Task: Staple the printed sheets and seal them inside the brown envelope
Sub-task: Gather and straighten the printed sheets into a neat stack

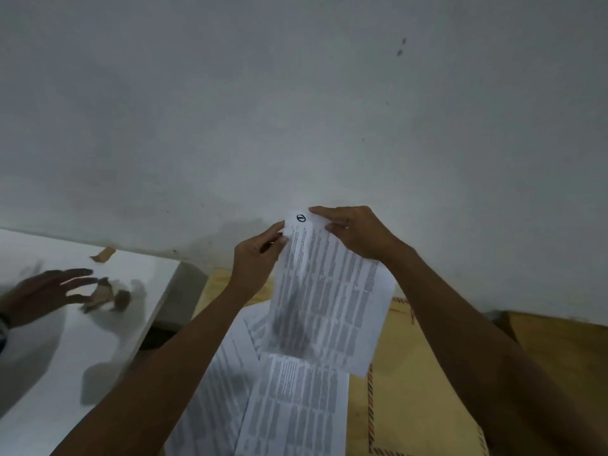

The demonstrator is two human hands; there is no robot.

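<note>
In front of a pale grey wall [296,93], both hands hold one printed sheet [332,301] raised above the work surface. The left hand [255,258] pinches the sheet's upper left edge between thumb and curled fingers. The right hand [355,233] grips the upper right corner, fingers bent over the top edge and thumb against the face of the paper. The sheet hangs tilted, its top edge toward the wall, and carries dense columns of small text under a round black mark near the top; the text is too blurred to read. Below it, more printed sheets [292,409] lie flat and overlapping, partly covered by the left forearm. These sheets rest on a brown envelope [414,390] with a red-and-dark striped border, which lies flat on a wooden table [566,350] and extends to the right of the papers. Whether any sheets are stapled cannot be determined. To the left stands a white table [82,357], its edge just beside the wooden one. On the white table, another person's hand [49,291], blurred, has its fingers spread next to some crumpled brown paper scraps [105,294]. A strip of brown tape [103,254] lies near the far edge of the white table, close to the wall.
</note>
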